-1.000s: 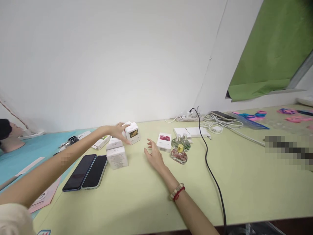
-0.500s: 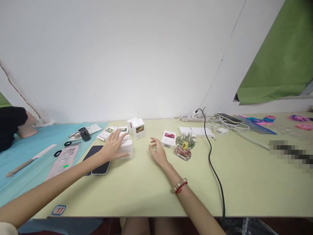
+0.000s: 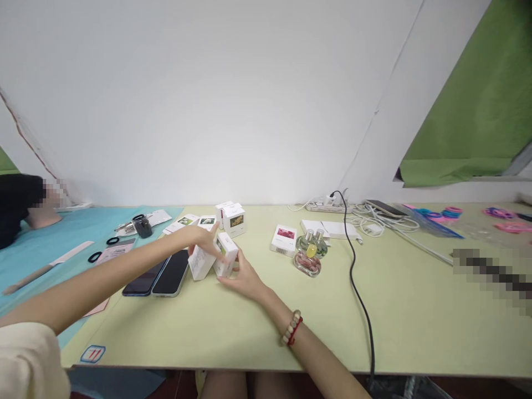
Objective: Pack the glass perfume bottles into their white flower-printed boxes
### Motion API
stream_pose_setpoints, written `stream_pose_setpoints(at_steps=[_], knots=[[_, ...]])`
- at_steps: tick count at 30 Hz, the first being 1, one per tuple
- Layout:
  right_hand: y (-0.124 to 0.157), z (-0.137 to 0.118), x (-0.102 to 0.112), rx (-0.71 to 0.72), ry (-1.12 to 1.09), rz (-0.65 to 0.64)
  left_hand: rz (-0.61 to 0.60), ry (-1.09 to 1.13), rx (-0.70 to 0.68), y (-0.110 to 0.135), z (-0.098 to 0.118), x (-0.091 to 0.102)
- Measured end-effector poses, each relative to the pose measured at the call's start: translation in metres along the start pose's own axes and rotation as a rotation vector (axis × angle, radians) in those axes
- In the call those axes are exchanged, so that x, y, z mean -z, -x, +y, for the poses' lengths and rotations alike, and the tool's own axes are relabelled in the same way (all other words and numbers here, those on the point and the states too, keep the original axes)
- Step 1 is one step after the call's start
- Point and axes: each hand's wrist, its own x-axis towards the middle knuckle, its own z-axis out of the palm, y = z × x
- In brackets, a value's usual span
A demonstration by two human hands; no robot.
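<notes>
My left hand [image 3: 204, 239] reaches over two small white boxes, its fingers bent against them. The nearer-left white box [image 3: 201, 264] leans under this hand. Its neighbour, a white box with a green picture [image 3: 226, 252], is tilted and gripped from the right by my right hand [image 3: 246, 280]; my left fingertips also touch it. My palm partly hides both boxes. Just behind stand a white box with a dark yellow picture [image 3: 236, 220] and another white box [image 3: 220, 215]. Flat white boxes, one with a green picture [image 3: 181, 224], lie behind my left hand.
Two phones [image 3: 171, 274] lie left of the boxes. A pink-pictured box [image 3: 284, 239] and several glass perfume bottles [image 3: 308, 262] are to the right. A black cable [image 3: 354, 260] crosses the table. A knife [image 3: 50, 266] and a dark jar [image 3: 142, 226] rest on blue cloth.
My right hand has moved left from the table's middle and taken hold of a white box. My left hand has turned over the boxes, which now stand apart and tilted.
</notes>
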Motion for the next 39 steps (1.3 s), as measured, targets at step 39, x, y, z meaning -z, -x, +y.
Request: stream_pose_setpoints(at_steps=[39], knots=[[-0.02, 0.027, 0.045, 0.005, -0.114, 0.22, 0.452, 0.39, -0.758, -0.002, -0.018, -0.077]])
